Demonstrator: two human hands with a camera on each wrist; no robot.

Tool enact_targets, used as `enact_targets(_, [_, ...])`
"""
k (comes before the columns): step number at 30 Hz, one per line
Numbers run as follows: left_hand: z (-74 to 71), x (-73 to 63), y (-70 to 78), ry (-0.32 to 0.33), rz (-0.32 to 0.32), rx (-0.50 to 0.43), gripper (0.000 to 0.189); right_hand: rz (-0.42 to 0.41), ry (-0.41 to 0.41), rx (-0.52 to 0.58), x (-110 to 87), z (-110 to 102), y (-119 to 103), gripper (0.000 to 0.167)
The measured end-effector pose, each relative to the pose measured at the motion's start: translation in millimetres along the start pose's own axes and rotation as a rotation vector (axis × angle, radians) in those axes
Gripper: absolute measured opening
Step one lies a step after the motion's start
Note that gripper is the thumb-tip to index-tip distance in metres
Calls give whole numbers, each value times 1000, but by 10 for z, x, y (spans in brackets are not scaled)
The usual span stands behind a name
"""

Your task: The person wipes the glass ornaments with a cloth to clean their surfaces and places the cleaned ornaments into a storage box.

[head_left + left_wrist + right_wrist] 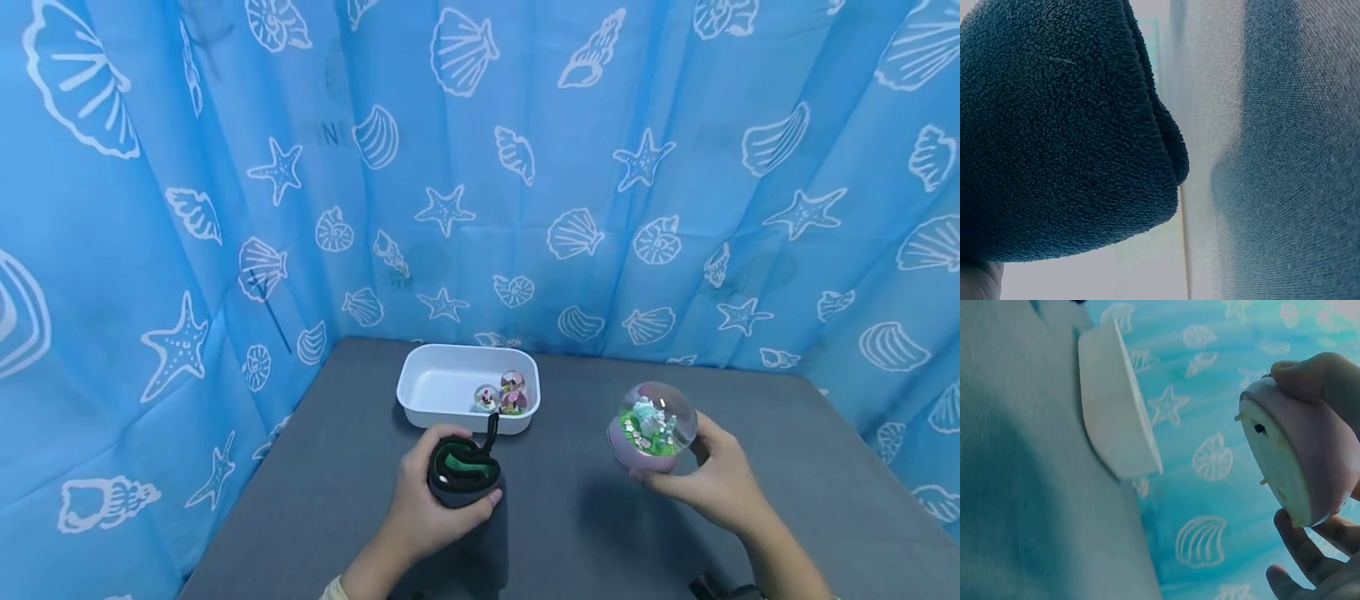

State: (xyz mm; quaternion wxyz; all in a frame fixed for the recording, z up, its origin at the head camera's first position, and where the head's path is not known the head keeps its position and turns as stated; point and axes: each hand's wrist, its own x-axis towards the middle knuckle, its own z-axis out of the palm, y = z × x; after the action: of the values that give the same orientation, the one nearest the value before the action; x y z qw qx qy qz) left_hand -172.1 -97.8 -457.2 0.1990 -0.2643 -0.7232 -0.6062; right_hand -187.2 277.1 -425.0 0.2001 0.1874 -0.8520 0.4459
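My left hand (pixel 422 504) grips a rolled-up dark towel (pixel 459 487), fingers on one side and thumb on the other. Green shows within the roll's top, and a dark loop sticks up from it. Its nubby fabric (pixel 1072 137) fills much of the left wrist view. On the right, my right hand (pixel 723 483) holds a snow globe (pixel 651 427) by its lilac base, tilted and raised over the table. Inside the clear dome are a pale blue figure, white flowers and green ground. The base's pale underside (pixel 1275 462) faces the right wrist camera.
A white rectangular tray (pixel 431 417) stands toward the back of the grey table (pixel 555 508). Several small globes (pixel 513 402) sit in its right end. Behind the table hangs a blue curtain (pixel 540 192) with white shells and starfish.
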Motion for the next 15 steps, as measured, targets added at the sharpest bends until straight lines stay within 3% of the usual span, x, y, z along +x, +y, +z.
enact_targets(8, [-4,-21,14,5,40,-24,64,-122,-57,74,-23,154,-300,84])
enact_targets(15, [5,-22,31,8,91,-55,65,-119,-132,109,-19,219,-411,83])
